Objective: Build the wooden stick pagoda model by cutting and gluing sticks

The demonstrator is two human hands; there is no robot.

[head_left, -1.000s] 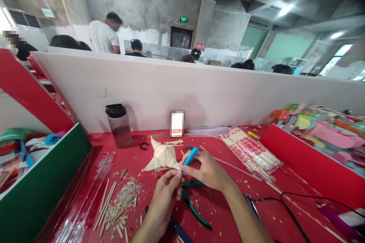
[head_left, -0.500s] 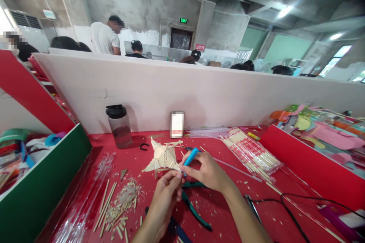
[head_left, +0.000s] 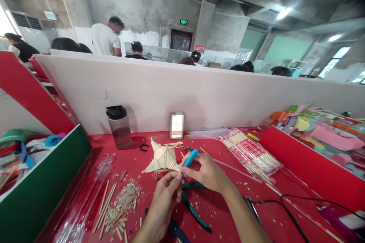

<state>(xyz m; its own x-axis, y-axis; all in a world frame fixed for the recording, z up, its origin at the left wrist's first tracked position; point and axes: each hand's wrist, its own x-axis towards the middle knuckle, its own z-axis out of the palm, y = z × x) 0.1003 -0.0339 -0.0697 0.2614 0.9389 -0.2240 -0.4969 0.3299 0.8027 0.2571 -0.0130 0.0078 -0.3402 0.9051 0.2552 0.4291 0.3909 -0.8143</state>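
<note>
In the head view, my right hand is closed round a blue pen-shaped tool, its lower end pointing down at my left fingertips. My left hand pinches with thumb and fingers; what sits between them is too small to make out. Just beyond both hands lies a star built of pale wooden sticks, one point reaching to my fingertips. Green-handled pliers lie under and beside my hands, partly covered. A dark blue handle shows below my left wrist.
Loose sticks and chips lie at left, beside clear plastic wrapping. A water bottle and a phone-like screen stand at the white partition. Bundled sticks, a black cable and a red-walled bin are on the right.
Almost nothing differs. Both hands keep their grip by the star's point, and the blue tool has shifted only very slightly.
</note>
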